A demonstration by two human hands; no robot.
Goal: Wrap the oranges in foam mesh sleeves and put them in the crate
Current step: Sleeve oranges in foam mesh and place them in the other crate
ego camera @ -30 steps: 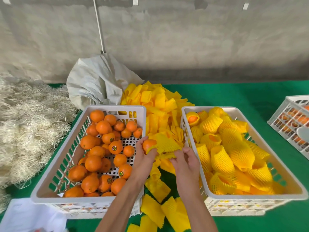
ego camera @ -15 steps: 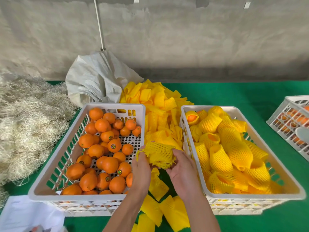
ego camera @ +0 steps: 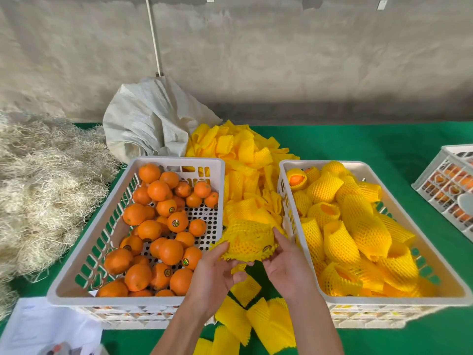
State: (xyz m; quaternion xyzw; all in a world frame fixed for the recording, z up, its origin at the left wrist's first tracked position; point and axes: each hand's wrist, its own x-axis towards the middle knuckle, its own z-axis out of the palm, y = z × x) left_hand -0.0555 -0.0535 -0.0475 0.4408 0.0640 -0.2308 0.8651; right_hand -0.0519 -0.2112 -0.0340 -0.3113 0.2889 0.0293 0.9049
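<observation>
Sleeve point(ego camera: 247, 239) now fully covers the orange, hiding it; left hand point(ego camera: 215, 274) and right hand point(ego camera: 288, 267) cradle it with curled fingers beside the right crate point(ego camera: 286, 201).

Green cloth-covered table point(ego camera: 358, 142). Directly on it, L to R: pale straw-like fibre heap point(ego camera: 43, 190); crumpled white woven sack point(ego camera: 148, 119) at back; white paper sheets point(ego camera: 48, 326), front-L corner; white slotted plastic crate w/ bare oranges point(ego camera: 76, 293); loose pile of yellow foam mesh sleeves point(ego camera: 245, 160) btwn crates; white plastic crate w/ sleeved oranges point(ego camera: 450, 295); third white lattice crate point(ego camera: 430, 180), far R edge, partly cut off.
</observation>
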